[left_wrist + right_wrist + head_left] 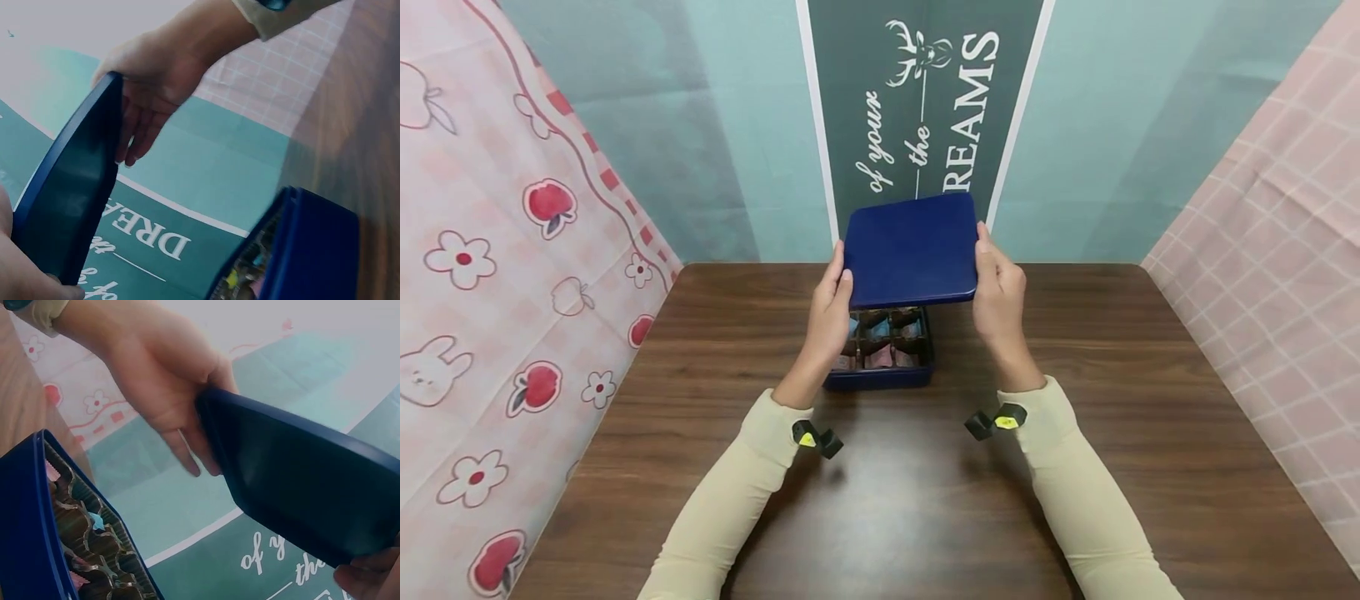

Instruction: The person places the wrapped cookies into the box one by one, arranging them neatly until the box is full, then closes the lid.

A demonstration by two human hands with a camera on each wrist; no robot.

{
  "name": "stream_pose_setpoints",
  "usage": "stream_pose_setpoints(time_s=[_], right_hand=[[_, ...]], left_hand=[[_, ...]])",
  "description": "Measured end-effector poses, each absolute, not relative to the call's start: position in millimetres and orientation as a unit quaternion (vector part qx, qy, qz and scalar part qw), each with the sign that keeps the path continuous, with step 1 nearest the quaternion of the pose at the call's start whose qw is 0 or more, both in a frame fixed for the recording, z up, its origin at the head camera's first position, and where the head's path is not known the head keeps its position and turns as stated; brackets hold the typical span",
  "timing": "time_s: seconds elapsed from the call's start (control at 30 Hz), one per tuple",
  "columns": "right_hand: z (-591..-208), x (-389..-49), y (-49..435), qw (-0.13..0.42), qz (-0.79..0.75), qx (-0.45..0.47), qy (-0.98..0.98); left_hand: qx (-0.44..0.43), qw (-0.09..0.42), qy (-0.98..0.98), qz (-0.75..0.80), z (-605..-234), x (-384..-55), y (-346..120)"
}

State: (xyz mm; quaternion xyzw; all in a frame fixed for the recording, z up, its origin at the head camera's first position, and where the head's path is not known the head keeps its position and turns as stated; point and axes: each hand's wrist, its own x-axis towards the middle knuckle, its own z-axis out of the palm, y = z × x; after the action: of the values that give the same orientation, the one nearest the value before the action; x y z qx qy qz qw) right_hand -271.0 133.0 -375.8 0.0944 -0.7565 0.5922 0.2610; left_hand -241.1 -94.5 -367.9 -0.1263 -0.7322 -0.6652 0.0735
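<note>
A dark blue rectangular lid (913, 250) is held up in the air by both hands, tilted, above and behind its box. My left hand (831, 307) grips its left edge, thumb on top and fingers underneath. At the right edge, my right hand (1000, 287) grips it the same way. Below stands the blue box (880, 380) on the table, uncovered; the lid hides its rear part in the head view. Inside are wavy brown dividers (94, 534) with small wrapped pieces, pink (880, 357) and light blue (877, 330), in separate compartments.
The brown wooden table (895, 500) extends around the box. A teal backdrop (760, 125) with a dark green lettered panel (925, 100) rises behind it. Patterned pink cloths hang at the left (490, 275) and right (1262, 275). Each sleeve carries a small black wrist device.
</note>
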Motion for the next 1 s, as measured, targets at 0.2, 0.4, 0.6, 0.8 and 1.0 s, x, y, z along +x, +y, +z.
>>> stream_pose_setpoints(time_s=[0.2, 0.4, 0.6, 0.8, 1.0], right_hand=[[-385, -268, 129, 0.188, 0.536, 0.097, -0.817], [-398, -263, 126, 0.11, 0.525, 0.102, -0.838], [-405, -259, 125, 0.057, 0.526, 0.125, -0.84], [-420, -255, 126, 0.043, 0.525, 0.152, -0.836], [-436, -251, 124, 0.029, 0.513, 0.155, -0.844]], left_hand=[[-0.137, 0.076, -0.741, -0.654, -373, -238, -101], [-0.134, 0.094, -0.751, -0.639, -375, -231, -107], [-0.155, 0.106, -0.75, -0.634, -400, -239, -117], [-0.166, 0.111, -0.755, -0.625, -431, -243, -126], [-0.154, 0.12, -0.782, -0.592, -446, -235, -129]])
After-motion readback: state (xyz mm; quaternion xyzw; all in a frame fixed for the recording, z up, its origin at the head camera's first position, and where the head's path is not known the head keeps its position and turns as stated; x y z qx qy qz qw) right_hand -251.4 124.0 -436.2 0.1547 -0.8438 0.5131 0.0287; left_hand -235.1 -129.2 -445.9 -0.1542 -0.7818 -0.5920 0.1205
